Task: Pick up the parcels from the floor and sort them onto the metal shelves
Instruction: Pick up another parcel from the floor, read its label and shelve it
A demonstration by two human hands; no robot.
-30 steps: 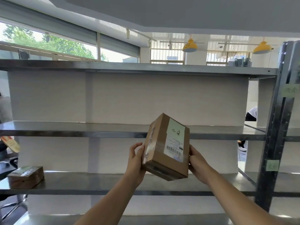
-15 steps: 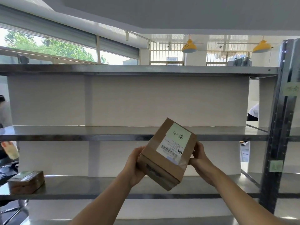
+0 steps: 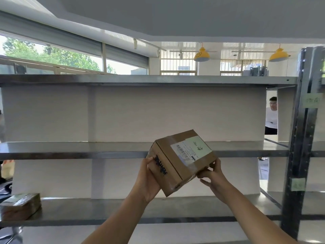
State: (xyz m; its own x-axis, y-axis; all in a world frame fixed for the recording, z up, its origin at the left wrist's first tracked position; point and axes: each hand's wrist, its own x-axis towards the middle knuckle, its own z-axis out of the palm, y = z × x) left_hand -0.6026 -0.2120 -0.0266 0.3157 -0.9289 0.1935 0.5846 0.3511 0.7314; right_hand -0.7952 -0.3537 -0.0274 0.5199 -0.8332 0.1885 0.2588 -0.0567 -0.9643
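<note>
**Parcel held up in front of the metal shelves**

The metal shelves (image 3: pixel 123 150) fill most of the room from where I stand, three steel tiers running across, with a white panel behind them and a dark upright post (image 3: pixel 302 138) at the right end. Pale green paper tags are stuck on that post. Above the top tier, windows with green trees show at the left and two yellow hanging lamps (image 3: pixel 201 55) hang farther back.

On the lowest visible tier, at the far left, a taped brown parcel (image 3: pixel 20 206) lies flat on the steel. Through the gap at the right end of the shelving, a person in a white top (image 3: pixel 271 117) stands well behind.

In front of the middle tier, the cardboard box (image 3: pixel 181 161) is up in the air, tilted, its labelled face turned upward and one corner pointing down. A white shipping label with a barcode and a green slip with handwriting sit on that face. It touches no shelf.

The left hand (image 3: pixel 147 180) cups the box's left end, thumb pressed on the printed side, fingers wrapped underneath. The right hand (image 3: pixel 213 175) pinches the lower right edge with curled fingertips.
</note>
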